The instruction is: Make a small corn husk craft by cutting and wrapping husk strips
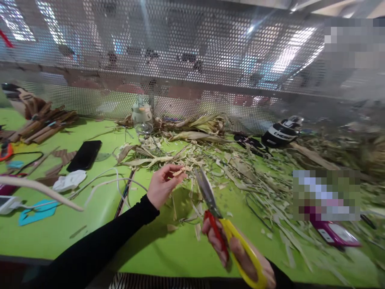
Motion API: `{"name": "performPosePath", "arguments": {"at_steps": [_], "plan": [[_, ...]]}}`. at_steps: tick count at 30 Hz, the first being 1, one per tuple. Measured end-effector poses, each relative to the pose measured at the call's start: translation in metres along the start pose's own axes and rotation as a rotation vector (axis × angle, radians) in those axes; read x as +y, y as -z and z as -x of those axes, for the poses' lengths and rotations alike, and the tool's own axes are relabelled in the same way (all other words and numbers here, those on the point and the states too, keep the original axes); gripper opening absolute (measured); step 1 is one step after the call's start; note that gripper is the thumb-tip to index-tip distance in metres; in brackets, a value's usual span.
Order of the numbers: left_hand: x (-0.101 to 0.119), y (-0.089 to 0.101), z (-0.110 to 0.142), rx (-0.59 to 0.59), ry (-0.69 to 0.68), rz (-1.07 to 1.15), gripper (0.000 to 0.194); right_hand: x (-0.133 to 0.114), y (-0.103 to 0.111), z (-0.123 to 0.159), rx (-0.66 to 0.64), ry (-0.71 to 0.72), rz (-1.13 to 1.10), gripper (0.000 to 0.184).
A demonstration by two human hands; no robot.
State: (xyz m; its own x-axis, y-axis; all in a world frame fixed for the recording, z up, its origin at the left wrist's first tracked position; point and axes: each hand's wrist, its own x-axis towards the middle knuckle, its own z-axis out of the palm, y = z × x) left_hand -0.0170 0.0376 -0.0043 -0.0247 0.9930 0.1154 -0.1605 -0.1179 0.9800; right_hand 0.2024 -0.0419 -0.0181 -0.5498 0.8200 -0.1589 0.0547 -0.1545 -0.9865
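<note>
My left hand [164, 184] is closed in a pinch on a small pale strip of dried plant [179, 172], held just above the green table. Its fingertips are near the middle of the scattered scraps. To the right, my right hand [218, 237] grips a pair of scissors [210, 196] with one red and one yellow handle. The scissor blades point up and away, nearly closed, their tips a short way right of the left fingertips and apart from the strip. Dry husk shreds [195, 154] lie beyond both hands.
A green table [162, 253] carries a black phone [84, 155], white cables [105, 180], a clear bottle [142, 118], a black bottle [282, 132] and a magenta device [338, 233]. Brown bundled strips [49, 122] lie at left. Behind stands a perforated metal screen [180, 52]. Plant scraps cover the right side.
</note>
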Motion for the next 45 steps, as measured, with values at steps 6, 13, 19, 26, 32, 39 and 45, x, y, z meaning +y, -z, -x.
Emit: {"name": "performPosePath", "arguments": {"at_steps": [6, 13, 19, 26, 32, 39, 45], "plan": [[0.002, 0.0, 0.0, -0.002, 0.001, 0.018, 0.02, -0.005, -0.016, -0.005, -0.092, -0.109, 0.047, 0.071], [0.0, 0.0, 0.0, -0.002, 0.008, 0.05, 0.02, 0.008, -0.01, -0.01, -0.173, -0.048, -0.04, 0.074], [-0.001, -0.001, 0.001, 0.003, -0.001, 0.066, 0.02, 0.008, -0.011, -0.014, -0.149, -0.055, -0.018, 0.073], [0.001, -0.002, 0.002, 0.008, 0.023, 0.088, 0.023, 0.005, -0.011, -0.013, -0.164, -0.016, 0.024, 0.07], [-0.001, -0.002, 0.003, -0.009, 0.006, 0.094, 0.025, -0.001, -0.017, -0.01, -0.129, -0.03, -0.018, 0.068], [-0.001, -0.003, 0.006, -0.013, -0.037, 0.063, 0.022, -0.006, -0.017, -0.011, -0.084, -0.072, -0.027, 0.07], [-0.002, -0.004, 0.006, -0.006, -0.068, 0.044, 0.019, -0.002, -0.021, -0.011, 0.006, -0.142, -0.031, 0.068]]}}
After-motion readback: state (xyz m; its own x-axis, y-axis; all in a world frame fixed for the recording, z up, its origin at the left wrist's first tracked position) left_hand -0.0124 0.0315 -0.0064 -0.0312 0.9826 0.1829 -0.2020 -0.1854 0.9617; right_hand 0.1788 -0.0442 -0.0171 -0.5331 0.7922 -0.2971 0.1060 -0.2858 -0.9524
